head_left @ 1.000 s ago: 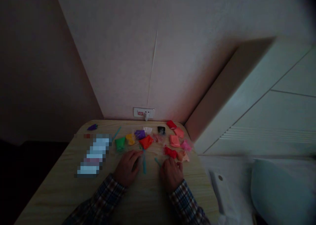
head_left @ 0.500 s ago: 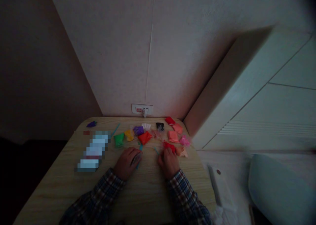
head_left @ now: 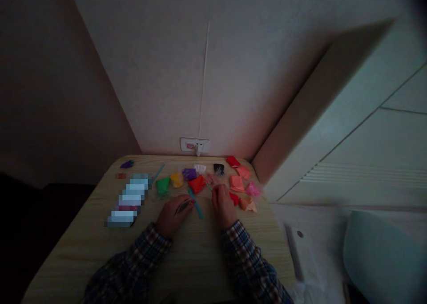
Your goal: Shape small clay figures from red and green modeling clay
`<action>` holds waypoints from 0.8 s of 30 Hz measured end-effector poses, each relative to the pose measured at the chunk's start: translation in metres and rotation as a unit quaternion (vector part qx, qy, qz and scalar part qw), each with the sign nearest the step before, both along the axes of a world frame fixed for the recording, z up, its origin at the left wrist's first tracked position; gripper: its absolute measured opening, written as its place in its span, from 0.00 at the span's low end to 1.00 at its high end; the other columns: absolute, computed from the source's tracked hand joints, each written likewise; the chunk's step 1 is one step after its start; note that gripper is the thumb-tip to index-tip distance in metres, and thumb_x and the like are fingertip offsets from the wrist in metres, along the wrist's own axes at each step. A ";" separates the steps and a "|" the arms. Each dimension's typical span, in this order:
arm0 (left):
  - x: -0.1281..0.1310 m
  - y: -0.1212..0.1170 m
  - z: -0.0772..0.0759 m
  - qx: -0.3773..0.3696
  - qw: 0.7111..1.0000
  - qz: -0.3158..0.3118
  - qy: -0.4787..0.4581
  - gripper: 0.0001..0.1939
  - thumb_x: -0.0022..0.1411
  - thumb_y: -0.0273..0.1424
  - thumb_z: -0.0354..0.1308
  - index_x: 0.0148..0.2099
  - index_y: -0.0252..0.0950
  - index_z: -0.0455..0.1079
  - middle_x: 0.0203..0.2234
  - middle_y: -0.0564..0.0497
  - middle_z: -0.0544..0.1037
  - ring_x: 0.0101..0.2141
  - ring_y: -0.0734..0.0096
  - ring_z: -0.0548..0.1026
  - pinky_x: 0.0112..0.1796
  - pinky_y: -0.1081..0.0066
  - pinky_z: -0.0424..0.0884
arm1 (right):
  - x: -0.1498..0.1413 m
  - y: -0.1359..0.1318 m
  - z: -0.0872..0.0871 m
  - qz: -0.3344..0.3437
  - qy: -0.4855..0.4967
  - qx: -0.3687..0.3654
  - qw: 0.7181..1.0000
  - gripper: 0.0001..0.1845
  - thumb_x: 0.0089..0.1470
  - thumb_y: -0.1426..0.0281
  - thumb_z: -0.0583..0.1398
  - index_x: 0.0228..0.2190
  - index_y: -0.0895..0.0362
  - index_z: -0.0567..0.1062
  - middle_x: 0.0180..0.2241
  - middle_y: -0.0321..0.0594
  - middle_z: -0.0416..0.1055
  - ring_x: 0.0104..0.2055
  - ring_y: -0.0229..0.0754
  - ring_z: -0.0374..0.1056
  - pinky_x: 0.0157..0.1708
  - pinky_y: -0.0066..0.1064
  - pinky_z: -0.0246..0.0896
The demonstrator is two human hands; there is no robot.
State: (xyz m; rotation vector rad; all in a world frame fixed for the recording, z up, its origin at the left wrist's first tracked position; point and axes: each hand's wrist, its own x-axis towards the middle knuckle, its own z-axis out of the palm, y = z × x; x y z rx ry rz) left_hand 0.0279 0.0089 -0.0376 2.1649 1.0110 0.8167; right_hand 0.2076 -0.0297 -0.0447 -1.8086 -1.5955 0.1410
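My left hand (head_left: 171,214) rests on the wooden table (head_left: 83,250) with its fingers curled around something dark that I cannot make out. Its fingertips sit beside a long teal stick (head_left: 195,204) lying on the table. My right hand (head_left: 223,204) is closed in a pinch on a short teal stick (head_left: 208,187), raised toward a red-orange clay packet (head_left: 197,184). A small red packet (head_left: 234,198) and a peach one (head_left: 248,204) lie just right of that hand. Both sleeves are plaid.
Behind the hands lie green (head_left: 163,185), yellow (head_left: 176,179), purple (head_left: 189,174), white, black (head_left: 219,168), red (head_left: 232,161), salmon (head_left: 237,183) and pink (head_left: 252,189) packets. A blurred-out patch (head_left: 128,200) lies left. A wall socket (head_left: 195,144) is behind; a white cabinet (head_left: 350,143) stands right.
My right hand has moved forward and left, carrying the short teal stick toward the red-orange packet. My left hand shifted slightly, and the long teal stick now lies slanted beside it.
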 end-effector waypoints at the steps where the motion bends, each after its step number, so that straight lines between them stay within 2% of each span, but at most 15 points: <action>1: -0.001 0.000 0.002 -0.002 1.000 0.010 -0.004 0.09 0.60 0.33 0.53 0.33 0.33 0.72 0.24 0.52 0.76 0.26 0.73 0.73 0.30 0.74 0.70 | 0.002 0.000 -0.001 -0.003 0.007 0.009 1.000 0.08 0.57 0.74 0.47 0.32 0.58 0.66 0.32 0.45 0.67 0.33 0.44 0.66 0.28 0.33 0.64; 4: -0.006 -0.002 0.005 -0.003 0.999 0.039 -0.016 0.11 0.59 0.33 0.54 0.28 0.32 0.70 0.18 0.55 0.71 0.21 0.76 0.68 0.25 0.76 0.65 | 0.006 -0.004 -0.001 0.002 0.029 0.036 0.999 0.10 0.58 0.73 0.48 0.30 0.58 0.67 0.31 0.45 0.67 0.32 0.44 0.66 0.30 0.35 0.64; 9: -0.010 -0.004 0.007 -0.008 0.998 0.054 -0.034 0.11 0.57 0.32 0.54 0.24 0.33 0.67 0.15 0.57 0.66 0.18 0.78 0.63 0.23 0.77 0.62 | 0.005 -0.013 0.010 0.047 0.064 0.078 0.994 0.09 0.58 0.70 0.51 0.30 0.56 0.70 0.28 0.39 0.70 0.31 0.40 0.67 0.31 0.31 0.63; 11: -0.009 -0.003 0.007 -0.028 0.997 0.049 -0.045 0.08 0.57 0.32 0.55 0.28 0.33 0.67 0.18 0.56 0.68 0.19 0.78 0.65 0.24 0.77 0.63 | 0.004 -0.013 0.018 0.052 0.076 0.094 0.991 0.09 0.58 0.71 0.51 0.31 0.57 0.70 0.28 0.39 0.70 0.31 0.40 0.67 0.30 0.30 0.63; 13: -0.006 0.002 0.011 -0.069 0.994 0.040 -0.078 0.06 0.56 0.31 0.55 0.36 0.34 0.64 0.22 0.56 0.69 0.21 0.78 0.66 0.24 0.77 0.64 | 0.004 -0.010 0.031 0.048 0.084 0.113 0.989 0.09 0.59 0.72 0.51 0.33 0.58 0.71 0.29 0.40 0.70 0.33 0.41 0.66 0.32 0.32 0.63; 15: -0.001 0.009 0.020 -0.102 0.986 0.010 -0.134 0.13 0.55 0.28 0.54 0.43 0.36 0.58 0.26 0.57 0.67 0.23 0.77 0.67 0.27 0.76 0.66 | 0.008 -0.004 0.052 0.045 0.095 0.141 0.984 0.10 0.59 0.73 0.51 0.35 0.58 0.72 0.31 0.42 0.69 0.35 0.42 0.66 0.35 0.33 0.62; 17: 0.004 0.018 0.038 -0.090 0.978 -0.050 -0.182 0.17 0.56 0.25 0.53 0.46 0.38 0.52 0.29 0.56 0.66 0.28 0.75 0.68 0.32 0.74 0.68 | 0.015 0.004 0.080 0.053 0.123 0.182 0.974 0.09 0.58 0.73 0.53 0.36 0.57 0.73 0.33 0.41 0.69 0.37 0.42 0.66 0.37 0.34 0.62; 19: 0.008 0.026 0.063 -0.058 0.973 -0.110 -0.195 0.16 0.60 0.26 0.50 0.49 0.38 0.50 0.34 0.52 0.67 0.34 0.74 0.69 0.37 0.72 0.68 | 0.021 0.010 0.113 0.082 0.154 0.203 0.964 0.08 0.56 0.73 0.55 0.35 0.55 0.75 0.34 0.39 0.70 0.38 0.40 0.66 0.37 0.33 0.62; 22: 0.009 0.033 0.106 -0.020 0.978 -0.149 -0.142 0.15 0.64 0.26 0.48 0.52 0.39 0.53 0.45 0.46 0.66 0.45 0.69 0.67 0.46 0.69 0.65 | 0.028 0.009 0.159 0.093 0.187 0.240 0.948 0.07 0.54 0.74 0.58 0.33 0.52 0.76 0.31 0.35 0.71 0.35 0.37 0.66 0.33 0.29 0.61; 24: 0.005 0.034 0.131 0.027 0.980 -0.162 -0.115 0.13 0.64 0.28 0.48 0.51 0.40 0.60 0.50 0.45 0.62 0.51 0.65 0.63 0.50 0.67 0.62 | 0.029 0.003 0.179 0.087 0.200 0.277 0.936 0.05 0.53 0.74 0.60 0.30 0.52 0.76 0.28 0.33 0.70 0.32 0.36 0.66 0.30 0.26 0.60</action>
